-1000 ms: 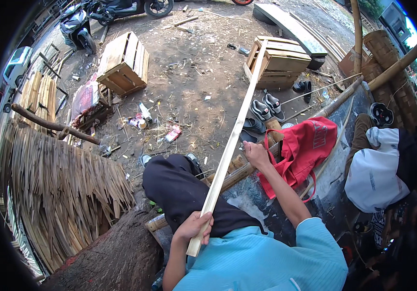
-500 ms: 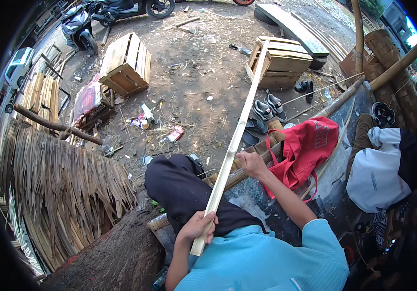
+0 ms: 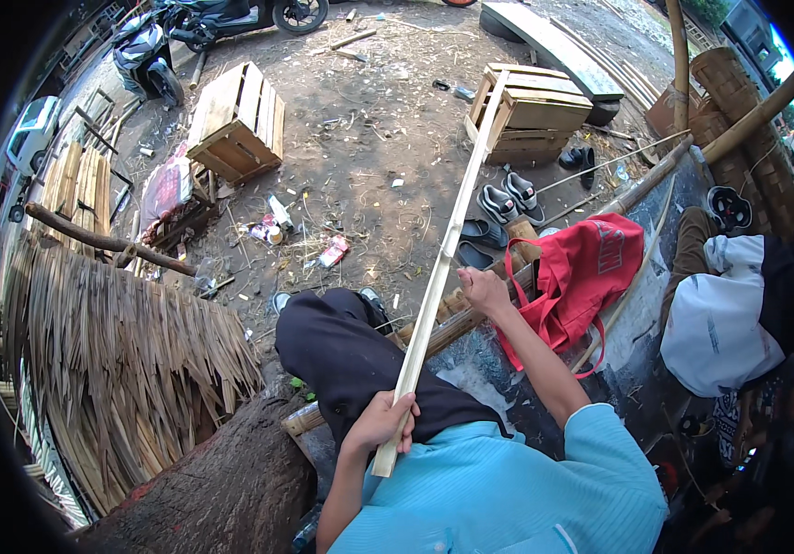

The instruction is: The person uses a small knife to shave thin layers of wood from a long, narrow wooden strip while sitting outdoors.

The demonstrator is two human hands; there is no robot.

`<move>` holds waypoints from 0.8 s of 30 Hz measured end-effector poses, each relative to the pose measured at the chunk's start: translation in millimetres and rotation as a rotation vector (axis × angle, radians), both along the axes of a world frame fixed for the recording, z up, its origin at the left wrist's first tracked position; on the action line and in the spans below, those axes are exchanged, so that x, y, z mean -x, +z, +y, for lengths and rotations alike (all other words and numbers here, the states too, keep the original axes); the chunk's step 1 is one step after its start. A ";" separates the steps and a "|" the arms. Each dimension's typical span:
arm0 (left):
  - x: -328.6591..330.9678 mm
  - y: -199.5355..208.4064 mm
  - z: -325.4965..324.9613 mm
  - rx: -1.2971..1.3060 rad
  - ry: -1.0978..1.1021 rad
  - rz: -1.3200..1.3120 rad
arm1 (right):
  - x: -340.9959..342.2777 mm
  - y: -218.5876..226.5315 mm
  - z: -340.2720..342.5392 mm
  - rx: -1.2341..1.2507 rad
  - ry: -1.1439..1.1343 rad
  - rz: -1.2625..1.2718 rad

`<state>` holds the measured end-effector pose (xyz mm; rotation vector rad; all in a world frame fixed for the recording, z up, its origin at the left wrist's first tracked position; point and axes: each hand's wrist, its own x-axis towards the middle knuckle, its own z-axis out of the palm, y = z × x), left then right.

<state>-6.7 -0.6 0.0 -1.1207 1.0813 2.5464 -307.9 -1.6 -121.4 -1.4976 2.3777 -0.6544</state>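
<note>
- Far left: shaggy dry thatch [image 3: 129, 342], all brittle-looking, ragged blades.
- Left hand [image 3: 378, 420] is wrapped snugly round the near end of the pale strip [image 3: 439, 282].
- That strip slants over the dark trousers; I'd guess light, stiff but springy, splintery edges. Best held near the end and mid-length.
- Right hand [image 3: 485, 291] is curled up just beside it; can't tell if anything's inside.
- Right: floppy red cloth bag [image 3: 591, 277].
</note>
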 end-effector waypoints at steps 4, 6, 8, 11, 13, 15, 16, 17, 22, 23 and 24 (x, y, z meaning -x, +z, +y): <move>-8.3 -5.5 -4.1 -0.055 0.008 0.073 | -13.2 25.7 2.0 0.045 0.045 -0.059; -5.6 -3.1 -3.4 -0.040 0.006 0.057 | -21.0 38.0 7.1 -0.022 0.218 -0.046; -2.0 -1.1 -1.0 -0.023 -0.002 0.043 | -4.7 24.5 1.9 -0.061 0.205 0.029; 2.6 -2.3 -3.7 0.021 -0.011 0.022 | 8.8 18.0 -10.0 -0.031 -0.034 -0.018; -4.2 -3.4 -3.1 -0.031 -0.001 0.064 | -3.1 23.2 -8.5 0.004 0.069 -0.047; -4.5 -2.6 -2.8 -0.033 0.005 0.058 | -8.2 23.1 -6.6 0.057 0.263 -0.167; -4.8 -1.9 -2.0 -0.038 0.009 0.050 | -5.0 20.5 -6.4 0.057 0.263 -0.168; -3.3 -0.8 -0.7 -0.038 0.009 0.049 | 1.8 17.4 -7.0 0.034 0.208 -0.121; -2.3 0.1 0.1 0.004 -0.013 0.034 | 14.8 -0.3 -13.6 0.112 -0.012 -0.208; -2.5 -0.4 -1.4 0.006 -0.010 0.034 | 11.9 -2.5 -10.6 0.030 0.026 -0.232; -4.9 -0.2 -0.6 -0.015 -0.001 0.042 | 6.6 -1.4 -6.5 0.026 0.033 -0.234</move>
